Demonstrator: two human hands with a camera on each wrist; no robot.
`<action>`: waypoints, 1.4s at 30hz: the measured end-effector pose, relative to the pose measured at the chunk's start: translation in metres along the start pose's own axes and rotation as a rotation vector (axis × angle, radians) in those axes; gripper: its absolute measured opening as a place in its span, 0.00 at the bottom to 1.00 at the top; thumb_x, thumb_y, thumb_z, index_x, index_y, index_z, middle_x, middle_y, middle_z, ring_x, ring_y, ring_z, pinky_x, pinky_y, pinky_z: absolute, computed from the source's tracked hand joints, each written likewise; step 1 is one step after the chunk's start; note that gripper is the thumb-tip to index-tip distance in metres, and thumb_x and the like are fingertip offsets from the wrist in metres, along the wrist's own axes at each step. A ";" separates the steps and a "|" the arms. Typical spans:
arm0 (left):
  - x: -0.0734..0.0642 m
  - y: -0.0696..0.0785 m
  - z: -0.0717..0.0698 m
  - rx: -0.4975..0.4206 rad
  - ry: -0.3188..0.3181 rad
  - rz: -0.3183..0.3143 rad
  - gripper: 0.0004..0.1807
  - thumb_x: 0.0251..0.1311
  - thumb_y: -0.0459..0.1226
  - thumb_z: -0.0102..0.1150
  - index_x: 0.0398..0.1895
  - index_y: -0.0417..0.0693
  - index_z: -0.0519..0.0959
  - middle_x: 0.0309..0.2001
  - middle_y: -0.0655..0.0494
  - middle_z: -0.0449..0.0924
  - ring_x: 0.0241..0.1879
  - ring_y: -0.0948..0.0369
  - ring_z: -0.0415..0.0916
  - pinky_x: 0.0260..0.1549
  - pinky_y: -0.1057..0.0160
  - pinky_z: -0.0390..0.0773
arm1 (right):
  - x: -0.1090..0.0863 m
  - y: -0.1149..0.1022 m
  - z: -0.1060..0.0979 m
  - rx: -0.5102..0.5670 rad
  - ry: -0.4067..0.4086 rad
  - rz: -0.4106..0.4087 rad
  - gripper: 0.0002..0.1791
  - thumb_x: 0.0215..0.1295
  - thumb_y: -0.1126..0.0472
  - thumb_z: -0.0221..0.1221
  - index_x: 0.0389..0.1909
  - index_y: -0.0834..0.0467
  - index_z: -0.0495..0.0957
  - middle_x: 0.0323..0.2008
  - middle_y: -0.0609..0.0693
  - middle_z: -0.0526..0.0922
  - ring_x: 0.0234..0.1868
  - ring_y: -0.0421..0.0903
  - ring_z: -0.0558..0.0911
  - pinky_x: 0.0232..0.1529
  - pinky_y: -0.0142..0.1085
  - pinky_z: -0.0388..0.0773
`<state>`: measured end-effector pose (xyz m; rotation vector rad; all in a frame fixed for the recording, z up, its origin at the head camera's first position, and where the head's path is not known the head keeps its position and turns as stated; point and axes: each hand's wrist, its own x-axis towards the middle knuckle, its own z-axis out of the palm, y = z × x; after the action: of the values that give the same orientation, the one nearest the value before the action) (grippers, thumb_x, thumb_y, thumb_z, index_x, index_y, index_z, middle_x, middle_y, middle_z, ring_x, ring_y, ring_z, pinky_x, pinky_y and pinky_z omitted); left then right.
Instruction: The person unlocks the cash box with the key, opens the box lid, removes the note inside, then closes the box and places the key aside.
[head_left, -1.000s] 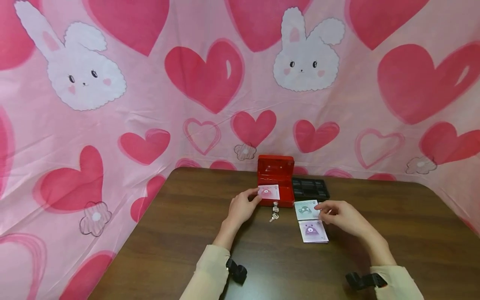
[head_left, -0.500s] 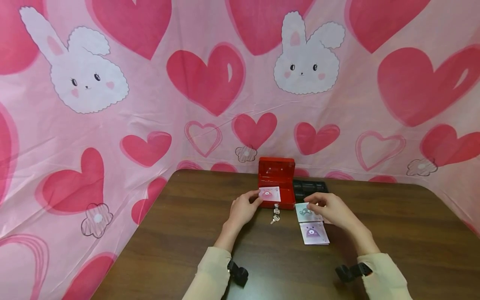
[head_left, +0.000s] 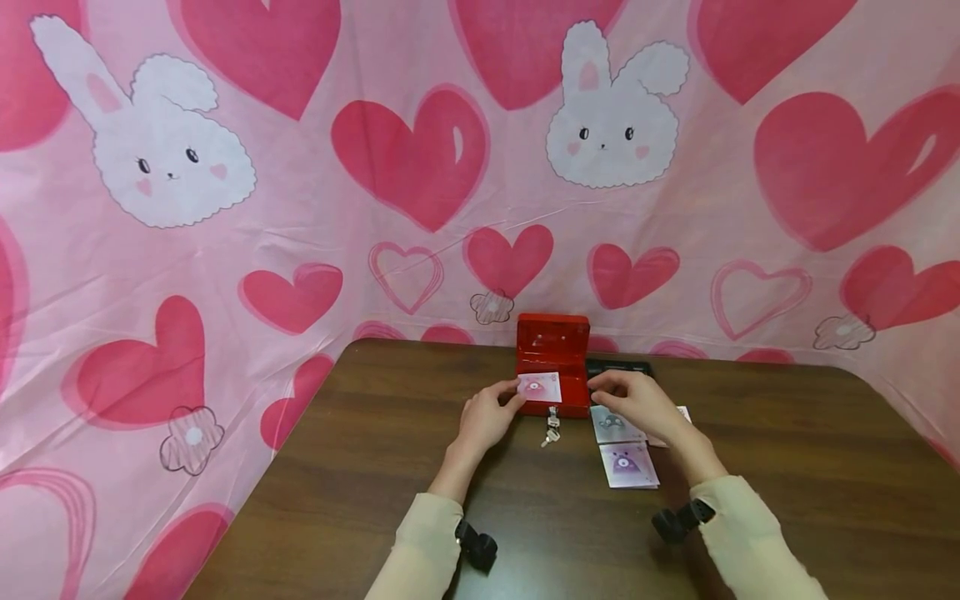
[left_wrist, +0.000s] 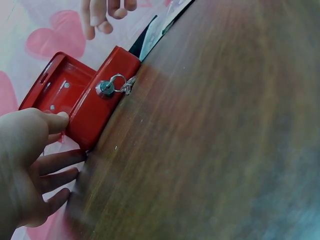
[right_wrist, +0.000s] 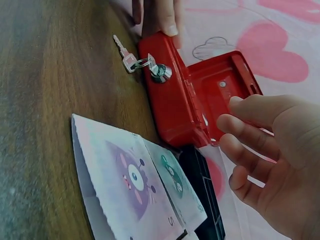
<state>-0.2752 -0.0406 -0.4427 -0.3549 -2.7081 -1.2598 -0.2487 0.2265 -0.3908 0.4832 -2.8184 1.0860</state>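
In the head view, the red cash box point(head_left: 573, 392) stands with its lid point(head_left: 553, 340) raised. A pink toy banknote point(head_left: 542, 387) lies inside it. My left hand point(head_left: 485, 414) grips the box's left side, thumb over the rim and fingers against the outer wall. Keys point(head_left: 552, 425) hang from the front lock. Above the box's right edge hovers my right hand point(head_left: 641, 406), its fingers loosely bent and nothing seen between them. Below it lie a green toy banknote point(head_left: 611, 427) and a purple one point(head_left: 628, 467); the purple note point(right_wrist: 132, 180) looks folded in the right wrist view.
A black compartment tray point(head_left: 626, 367) sits right of the box, partly hidden by my right hand. Another pale note point(head_left: 684, 413) peeks out beneath that hand. Behind the brown wooden table point(head_left: 360, 467) hangs a pink heart-and-rabbit cloth point(head_left: 525, 200).
My right hand has moved left and away from me, from the green note to the box's right edge, uncovering part of a pale note. My left hand stays at the box.
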 end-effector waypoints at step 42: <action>0.001 -0.002 0.001 0.021 0.008 0.001 0.21 0.67 0.47 0.59 0.61 0.57 0.80 0.57 0.56 0.83 0.60 0.50 0.78 0.63 0.39 0.65 | 0.058 0.002 0.043 -0.081 -0.104 0.118 0.17 0.63 0.58 0.63 0.50 0.61 0.83 0.44 0.58 0.87 0.46 0.54 0.82 0.53 0.52 0.79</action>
<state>-0.2768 -0.0407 -0.4446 -0.3481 -2.7122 -1.2287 -0.3027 0.1841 -0.4132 0.3807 -3.0028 0.9882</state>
